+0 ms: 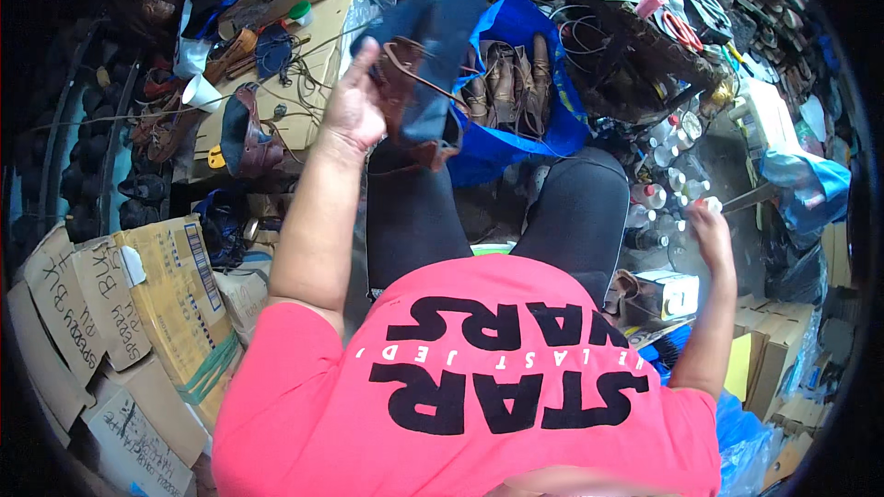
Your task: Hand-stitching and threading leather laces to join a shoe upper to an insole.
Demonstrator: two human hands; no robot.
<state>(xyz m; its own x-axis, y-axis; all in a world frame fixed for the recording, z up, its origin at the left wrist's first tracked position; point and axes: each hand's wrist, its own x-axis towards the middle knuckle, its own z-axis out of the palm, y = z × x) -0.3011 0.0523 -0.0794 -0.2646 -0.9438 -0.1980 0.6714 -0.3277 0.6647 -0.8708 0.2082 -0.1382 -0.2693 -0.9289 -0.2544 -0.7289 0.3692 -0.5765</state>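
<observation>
My left hand (354,106) is raised in front of my left knee. It grips a shoe upper (410,97) of brown leather with a dark blue part and a loose brown lace. My right hand (713,236) reaches out to the right, beside a cluster of small bottles (665,156). Something small, white and reddish shows at its fingertips; whether the fingers hold it or only touch it is unclear. Beyond my knees, an open blue bag (493,149) contains several brown leather shoes (506,83).
At the left, a cardboard sheet (308,115) bears another shoe upper (250,133) and a white cup (201,94). Cardboard boxes (166,285) are stacked nearer to me. A cluttered stand (635,74) with red-handled scissors (681,32) is at the far right. A blue plastic bag (806,186) lies past my right hand.
</observation>
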